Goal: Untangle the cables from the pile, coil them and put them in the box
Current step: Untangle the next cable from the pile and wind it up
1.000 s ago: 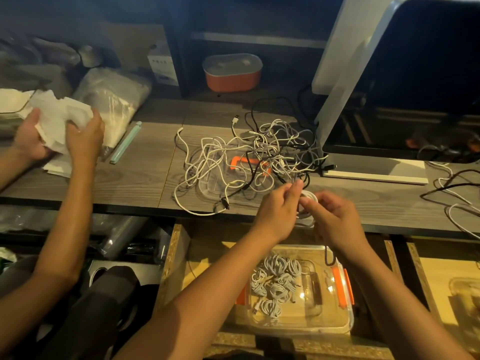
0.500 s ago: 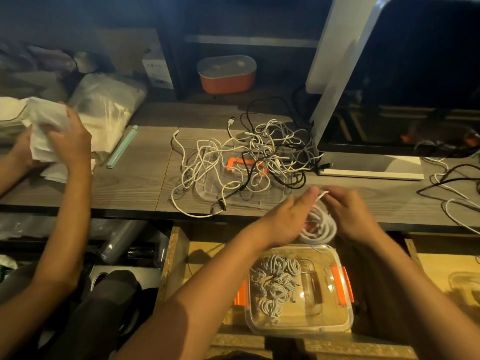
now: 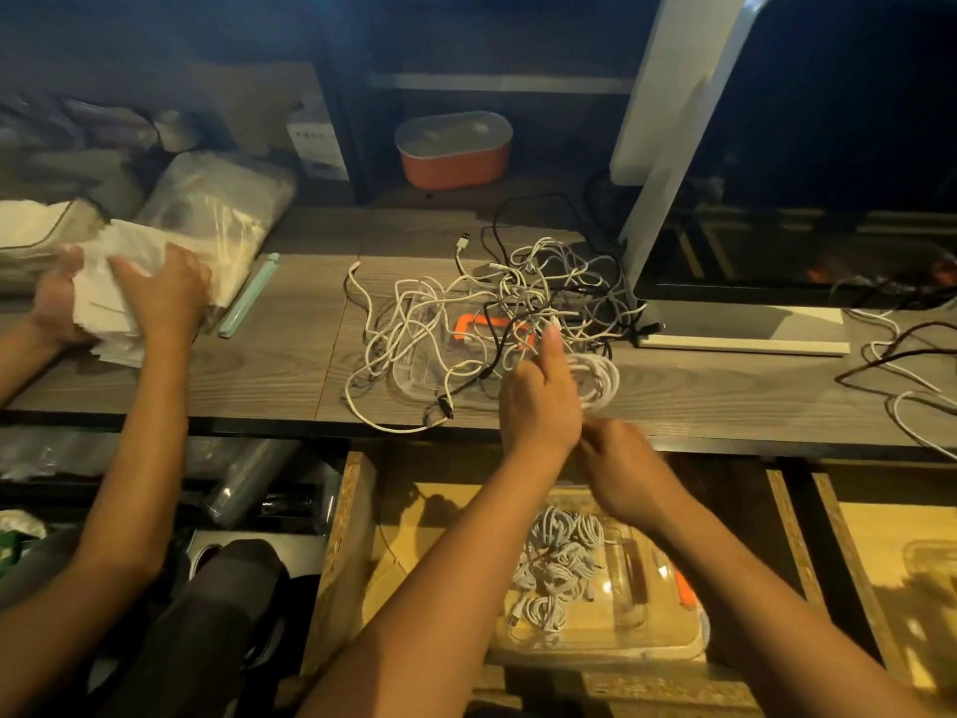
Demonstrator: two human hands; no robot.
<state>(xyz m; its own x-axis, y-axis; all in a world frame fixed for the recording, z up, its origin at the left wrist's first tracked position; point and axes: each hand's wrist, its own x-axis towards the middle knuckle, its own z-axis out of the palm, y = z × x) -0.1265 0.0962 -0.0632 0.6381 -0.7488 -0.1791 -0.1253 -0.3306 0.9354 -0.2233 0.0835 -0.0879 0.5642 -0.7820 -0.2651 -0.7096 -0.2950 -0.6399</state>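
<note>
White coil (image 3: 600, 378) in the grip of the left hand (image 3: 541, 406) above the desk edge (image 3: 233, 406); right hand (image 3: 621, 469) just below, grip unclear

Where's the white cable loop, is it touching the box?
Apart. The head view shows the cable loop held over the table, the box lower down.
</note>
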